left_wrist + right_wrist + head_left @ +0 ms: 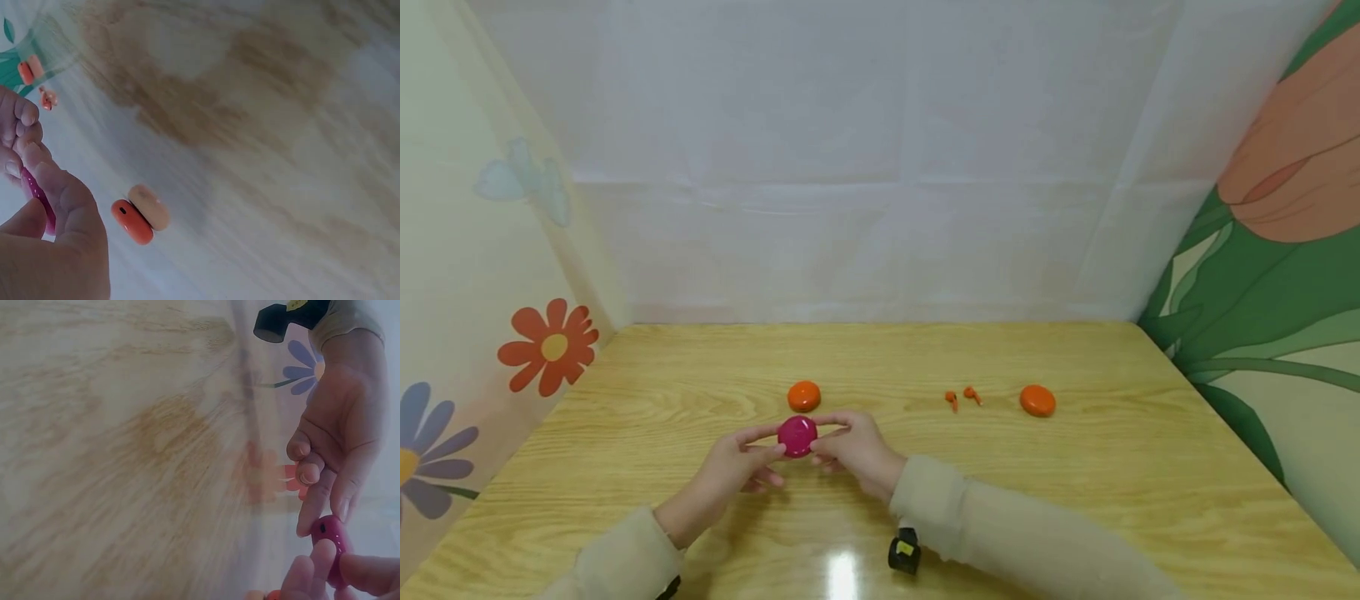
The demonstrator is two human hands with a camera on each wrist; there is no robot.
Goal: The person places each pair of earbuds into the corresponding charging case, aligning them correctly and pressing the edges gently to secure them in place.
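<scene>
Both hands hold a round, glossy magenta earbud case (797, 437) up over the table, one at each side of it. My left hand (730, 467) pinches its left edge between thumb and fingers. At the right edge, my right hand (862, 456) grips it the same way. Seen edge-on in the right wrist view, the magenta case (329, 527) shows a small dark port on its rim. Just beyond the hands lies an orange earbud case (804, 396), closed; the left wrist view shows a dark port on this orange case (132, 223) too.
A second orange case (1037, 401) lies toward the right on the wood-grain table (1120, 483). Between the two orange cases are two orange earbuds, one (951, 400) left of the other (973, 396). A white sheet (880, 167) hangs at the back; flower-printed walls flank the table.
</scene>
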